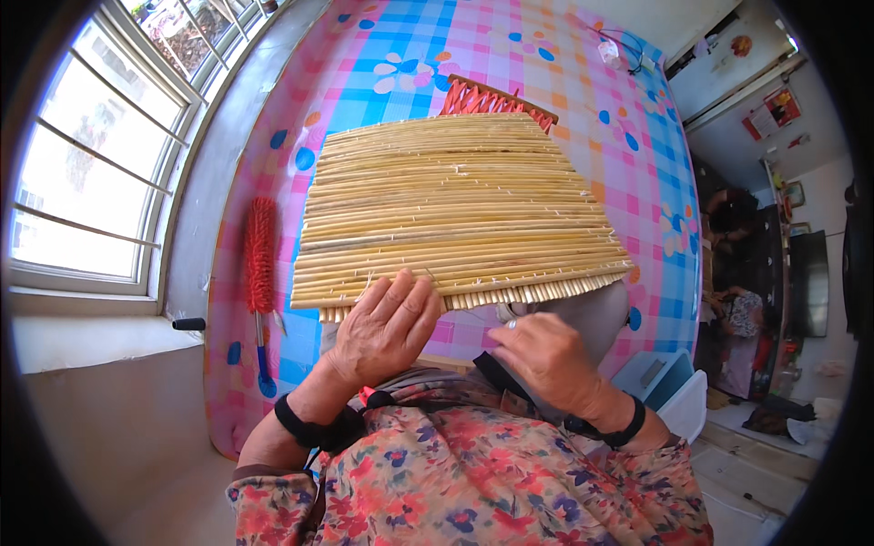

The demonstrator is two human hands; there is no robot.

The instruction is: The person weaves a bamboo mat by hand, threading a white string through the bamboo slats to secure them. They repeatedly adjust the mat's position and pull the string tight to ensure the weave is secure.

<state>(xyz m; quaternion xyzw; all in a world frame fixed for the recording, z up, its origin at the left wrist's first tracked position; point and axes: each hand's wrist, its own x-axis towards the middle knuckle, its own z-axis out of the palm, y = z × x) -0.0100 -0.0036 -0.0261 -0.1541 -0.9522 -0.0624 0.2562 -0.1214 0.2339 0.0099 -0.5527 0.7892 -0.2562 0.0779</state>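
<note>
A panel of straw-coloured stalks [446, 200], laid side by side and tied with pale stitches, spreads out in front of me, partly over my lap. Along its near edge a second row of short stalk ends shows underneath. My left hand [387, 332] grips that near edge left of its middle, fingers on top and thumb hidden. Just below the edge, to the right, my right hand [551, 359] is closed with the fingertips pinched, slightly blurred. A pale loop like thread [505, 312] shows close to those fingertips; what they pinch is too small to make out.
A plaid flowered cover [401, 36] lies beneath everything. Beyond the panel sits a wooden frame with red webbing [496, 98]. A red duster [260, 255] lies at left by the barred window [91, 173]. Blue and white bins [651, 378] stand at lower right; a person [739, 309] is farther right.
</note>
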